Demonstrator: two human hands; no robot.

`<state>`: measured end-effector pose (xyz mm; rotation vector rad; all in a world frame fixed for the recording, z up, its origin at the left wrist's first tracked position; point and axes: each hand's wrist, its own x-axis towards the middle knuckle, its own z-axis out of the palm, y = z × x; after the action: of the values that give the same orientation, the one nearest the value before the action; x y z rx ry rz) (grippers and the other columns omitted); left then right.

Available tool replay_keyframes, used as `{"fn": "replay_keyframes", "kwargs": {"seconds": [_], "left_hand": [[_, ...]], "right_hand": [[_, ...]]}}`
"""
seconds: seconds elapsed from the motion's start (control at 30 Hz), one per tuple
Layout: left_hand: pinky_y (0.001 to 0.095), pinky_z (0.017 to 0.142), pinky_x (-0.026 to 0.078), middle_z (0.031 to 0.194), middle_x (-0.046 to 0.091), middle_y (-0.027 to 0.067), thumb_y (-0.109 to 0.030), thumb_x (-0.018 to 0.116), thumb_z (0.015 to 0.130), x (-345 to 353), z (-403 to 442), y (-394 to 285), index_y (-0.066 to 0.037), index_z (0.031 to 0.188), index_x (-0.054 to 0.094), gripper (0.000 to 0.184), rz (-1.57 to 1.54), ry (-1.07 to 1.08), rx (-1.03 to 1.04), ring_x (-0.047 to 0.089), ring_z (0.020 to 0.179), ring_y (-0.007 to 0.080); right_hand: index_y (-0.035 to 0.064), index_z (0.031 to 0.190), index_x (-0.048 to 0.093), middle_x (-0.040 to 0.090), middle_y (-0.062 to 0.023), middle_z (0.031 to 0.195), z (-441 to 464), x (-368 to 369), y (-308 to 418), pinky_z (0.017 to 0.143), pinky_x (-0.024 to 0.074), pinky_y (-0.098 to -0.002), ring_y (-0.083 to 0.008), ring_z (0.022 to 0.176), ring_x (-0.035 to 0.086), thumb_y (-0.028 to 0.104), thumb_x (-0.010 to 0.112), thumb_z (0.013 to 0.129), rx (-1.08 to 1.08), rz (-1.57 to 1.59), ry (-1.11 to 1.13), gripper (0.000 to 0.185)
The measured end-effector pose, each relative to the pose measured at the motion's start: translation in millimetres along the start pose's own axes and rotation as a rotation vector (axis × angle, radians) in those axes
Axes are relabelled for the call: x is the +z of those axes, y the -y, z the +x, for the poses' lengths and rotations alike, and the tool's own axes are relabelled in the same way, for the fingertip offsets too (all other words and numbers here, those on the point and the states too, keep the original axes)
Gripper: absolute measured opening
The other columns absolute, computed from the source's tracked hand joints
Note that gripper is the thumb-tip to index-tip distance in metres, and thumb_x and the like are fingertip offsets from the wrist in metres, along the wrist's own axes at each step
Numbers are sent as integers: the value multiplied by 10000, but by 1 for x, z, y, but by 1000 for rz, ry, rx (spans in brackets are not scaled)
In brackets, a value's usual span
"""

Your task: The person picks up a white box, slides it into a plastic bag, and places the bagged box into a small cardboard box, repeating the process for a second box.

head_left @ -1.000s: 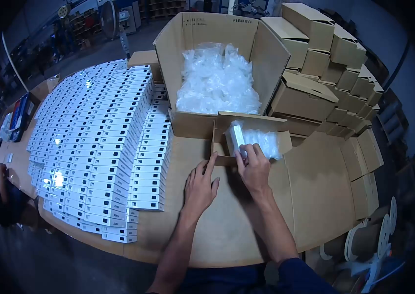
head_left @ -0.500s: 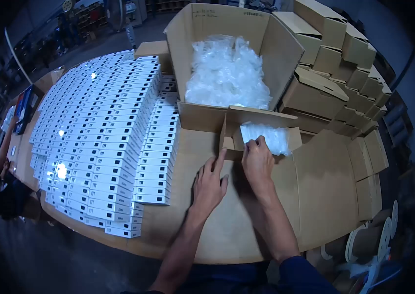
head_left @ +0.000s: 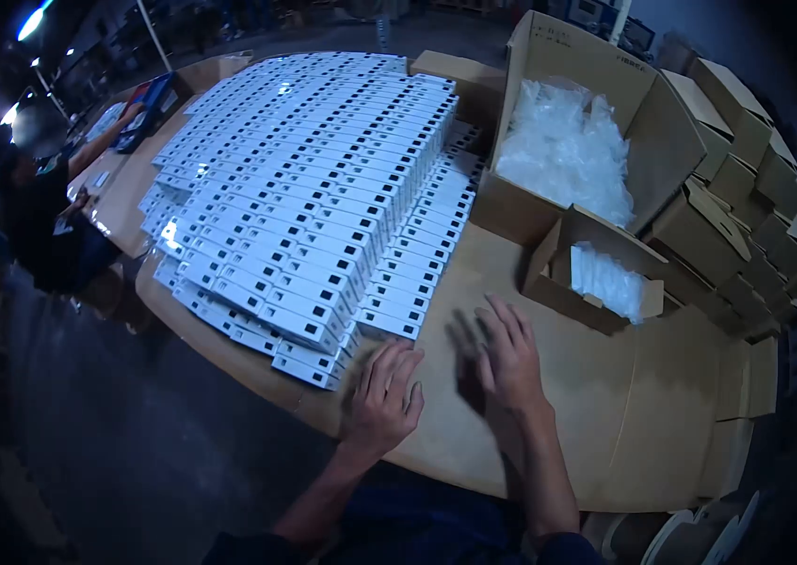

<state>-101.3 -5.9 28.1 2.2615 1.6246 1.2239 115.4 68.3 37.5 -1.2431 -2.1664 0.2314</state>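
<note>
Long rows of slim white boxes [head_left: 295,217] with small dark squares on their ends are stacked on the cardboard-covered table [head_left: 549,424]. My left hand [head_left: 384,395] is at the near right corner of this stack, fingers apart and holding nothing; whether the fingertips touch a box I cannot tell. To its right, my right hand [head_left: 511,363] hovers over the table with its fingers extended and nothing in them. Beyond it stands a small open carton [head_left: 549,273] containing clear plastic packets [head_left: 610,281], apart from both hands.
Behind the small carton is a large open carton [head_left: 530,202] full of clear plastic bags [head_left: 568,146]. Brown cardboard boxes [head_left: 709,226] are piled at the right. White-flanged spools [head_left: 681,537] sit below the table's right edge. Another person [head_left: 50,217] works at the far left.
My right hand has let go of the plastic packets and drawn back from the small carton. My left hand has moved nearer to me, beside the white boxes. The view has turned left.
</note>
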Motion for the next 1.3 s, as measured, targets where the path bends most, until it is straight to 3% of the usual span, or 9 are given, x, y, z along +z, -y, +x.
{"fn": "replay_keyframes", "kwargs": {"seconds": [0.17,0.4,0.47,0.73,0.87,0.9,1.03,1.13,1.3], "left_hand": [[515,1154,378,1465,471,228,-53,731,811,-4,-1,13,-5,1454,471,696,89,91,-77,402,1425,440],[490,1116,420,1380,491,195,-31,711,830,-3,-7,16,-10,1450,480,662,123,66,-79,462,1370,408],[481,1060,445,1318,516,188,26,681,835,-2,-6,20,3,1390,559,569,143,25,-55,525,1265,380],[461,995,457,1200,620,109,44,749,741,-4,-7,12,-63,1150,714,424,136,-38,-63,551,1152,340],[504,1010,451,1150,615,91,50,771,689,-6,-17,-7,-83,1078,734,414,114,-44,6,542,1168,363],[512,1008,457,1147,607,92,53,776,681,-2,-19,-14,-89,1073,737,419,81,-45,26,540,1175,374],[530,1000,484,1148,582,103,74,787,649,18,-2,-41,-112,1064,749,457,-96,-72,104,536,1202,407],[509,1007,504,1176,566,114,58,826,641,37,27,-64,-127,1078,752,480,-224,-63,170,538,1232,405],[441,998,520,1262,592,146,-35,845,758,37,117,-91,-82,1122,724,387,-517,242,171,608,1187,343]], "right_hand": [[117,1402,543,472,-85,1542,15,23,23,1077,435,-492,-397,1339,465,-27,675,758,-112,-2,161,673],[182,1422,543,467,-55,1553,20,36,23,1058,436,-505,-401,1343,460,-18,674,757,-144,-53,229,707],[178,1421,550,472,-59,1549,21,34,23,1053,440,-501,-401,1339,463,-24,669,758,-143,-36,217,703],[208,1537,449,329,-201,1606,11,15,30,1091,418,-522,-458,1345,440,-23,614,846,19,127,248,747],[173,1584,368,630,-255,1297,-12,-27,22,1025,467,-485,-444,1163,596,30,600,928,242,481,307,711],[172,1611,323,724,-201,1046,-15,-41,17,928,519,-426,-337,970,684,97,614,976,305,515,421,702],[178,1628,302,702,-92,1000,-31,-71,-5,830,524,-321,-129,872,622,233,619,1039,405,844,628,672],[134,1620,319,679,-62,1100,-34,-71,-16,821,522,-301,-125,907,608,204,584,1057,339,1069,415,627],[37,1266,642,655,-72,1195,-17,-93,-42,907,495,-259,-115,1055,604,121,550,1058,506,1326,-81,242]]}}
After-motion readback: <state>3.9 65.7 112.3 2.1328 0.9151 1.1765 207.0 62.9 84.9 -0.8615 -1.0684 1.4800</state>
